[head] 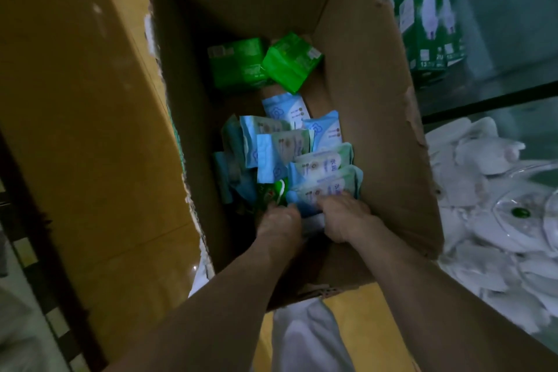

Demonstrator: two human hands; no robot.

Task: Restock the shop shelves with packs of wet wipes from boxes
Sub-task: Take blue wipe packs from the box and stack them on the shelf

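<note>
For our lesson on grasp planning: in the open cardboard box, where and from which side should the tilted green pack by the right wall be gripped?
Probably from straight above: the tall walls of the cardboard box close off every other side. Pinch the tilted green pack across its near end, which lies clear, because its left side abuts the other green pack.

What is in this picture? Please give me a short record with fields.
container: open cardboard box, seen from above
contents: blue packs heaped at the near end; two green packs at the far end
left hand: in among the packs, grip hidden
right hand: fingers on the nearest of the blue packs, grip unclear
beside box: green cartons and white packs to the right
</note>
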